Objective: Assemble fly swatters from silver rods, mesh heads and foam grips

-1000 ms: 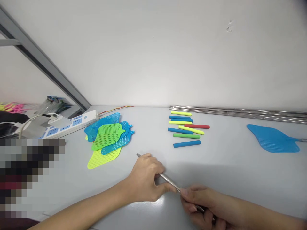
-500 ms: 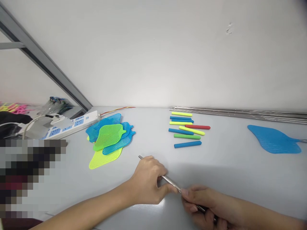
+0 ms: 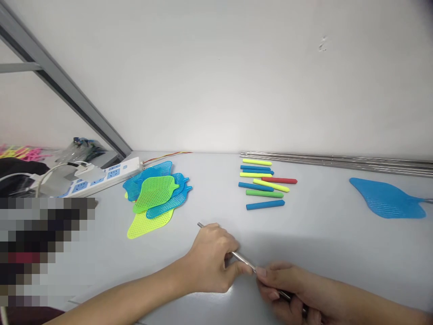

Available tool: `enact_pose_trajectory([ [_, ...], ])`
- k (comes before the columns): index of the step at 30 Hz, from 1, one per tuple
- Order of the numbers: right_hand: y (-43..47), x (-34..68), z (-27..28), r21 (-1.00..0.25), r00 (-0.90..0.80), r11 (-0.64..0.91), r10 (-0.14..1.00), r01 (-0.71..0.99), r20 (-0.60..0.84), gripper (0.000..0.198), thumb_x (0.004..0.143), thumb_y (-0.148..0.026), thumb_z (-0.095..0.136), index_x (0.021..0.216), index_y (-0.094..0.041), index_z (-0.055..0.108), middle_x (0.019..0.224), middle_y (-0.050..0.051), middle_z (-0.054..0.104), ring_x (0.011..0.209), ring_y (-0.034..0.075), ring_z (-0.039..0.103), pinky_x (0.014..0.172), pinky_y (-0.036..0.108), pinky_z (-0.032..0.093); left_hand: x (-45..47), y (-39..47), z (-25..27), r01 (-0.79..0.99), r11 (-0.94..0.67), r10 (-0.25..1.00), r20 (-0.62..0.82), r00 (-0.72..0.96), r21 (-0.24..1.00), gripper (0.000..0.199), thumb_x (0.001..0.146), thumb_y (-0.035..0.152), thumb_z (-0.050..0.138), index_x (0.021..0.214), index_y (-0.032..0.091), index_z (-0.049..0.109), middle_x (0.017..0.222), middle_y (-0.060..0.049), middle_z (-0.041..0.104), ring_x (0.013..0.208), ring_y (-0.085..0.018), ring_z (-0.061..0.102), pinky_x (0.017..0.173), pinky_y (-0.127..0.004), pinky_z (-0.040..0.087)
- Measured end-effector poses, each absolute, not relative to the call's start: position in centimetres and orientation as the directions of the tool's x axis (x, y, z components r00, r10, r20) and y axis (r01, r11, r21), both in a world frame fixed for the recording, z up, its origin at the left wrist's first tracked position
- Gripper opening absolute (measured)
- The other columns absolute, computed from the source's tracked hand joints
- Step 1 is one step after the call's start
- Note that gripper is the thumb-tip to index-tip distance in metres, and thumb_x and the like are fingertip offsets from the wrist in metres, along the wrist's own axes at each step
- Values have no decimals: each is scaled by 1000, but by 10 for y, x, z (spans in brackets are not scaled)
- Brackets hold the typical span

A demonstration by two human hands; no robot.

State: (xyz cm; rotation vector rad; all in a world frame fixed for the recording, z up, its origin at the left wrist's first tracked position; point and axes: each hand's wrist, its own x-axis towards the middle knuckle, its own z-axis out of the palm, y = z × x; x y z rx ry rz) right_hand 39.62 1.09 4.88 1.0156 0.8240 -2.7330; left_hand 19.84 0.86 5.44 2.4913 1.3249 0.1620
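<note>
Left grip [image 3: 214, 257] and right grip [image 3: 287, 286] clasp a slim, shiny metal rod [image 3: 244, 261], its long axis slanting away leftward, tip [image 3: 200, 225] beyond the left grip; perforated, leaf-shaped swatters [image 3: 154, 193] lie farther left.

White power strip [image 3: 105, 178], plug [image 3: 88, 171] on it; grey slanting frame [image 3: 72, 85]; chipped wall [image 3: 219, 90].

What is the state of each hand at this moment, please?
Left hand: closed, holding the thin, silver-coloured metal rod.
Right hand: closed, holding the same rod, nearer to the bottom edge of the picture.
</note>
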Motion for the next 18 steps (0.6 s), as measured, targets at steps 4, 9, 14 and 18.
enact_pose_trajectory([
  [4, 11, 397, 49, -454, -776, -846, 80, 279, -626, 33, 89, -42, 32, 67, -19, 42, 37, -10, 29, 28, 4, 7, 18, 8, 9, 199, 8, 54, 777, -533, 813, -52, 580, 334, 37, 73, 40, 52, 48, 16, 40, 47, -1, 53, 47, -14, 49, 51, -27, 26],
  [9, 9, 397, 42, -484, -784, -837, 114, 255, -610, 34, 88, -44, 34, 67, -19, 43, 38, -10, 30, 29, 4, 8, 19, 7, 9, 199, 8, 53, 766, -550, 798, -59, 600, 333, 36, 74, 38, 51, 50, 16, 36, 48, 0, 53, 48, -14, 48, 52, -27, 27],
  [14, 8, 396, 41, -500, -773, -822, 122, 273, -622, 35, 88, -44, 34, 66, -18, 43, 37, -9, 32, 28, 4, 10, 18, 8, 9, 199, 7, 51, 759, -565, 787, -65, 614, 325, 34, 75, 36, 49, 51, 16, 35, 49, 0, 53, 49, -14, 48, 53, -27, 27],
  [18, 8, 395, 44, -514, -761, -808, 133, 288, -634, 36, 89, -44, 32, 65, -19, 42, 36, -9, 33, 26, 3, 11, 18, 8, 10, 198, 7, 49, 749, -578, 776, -66, 627, 325, 34, 73, 36, 50, 51, 17, 33, 48, 0, 52, 49, -14, 48, 53, -28, 27],
])
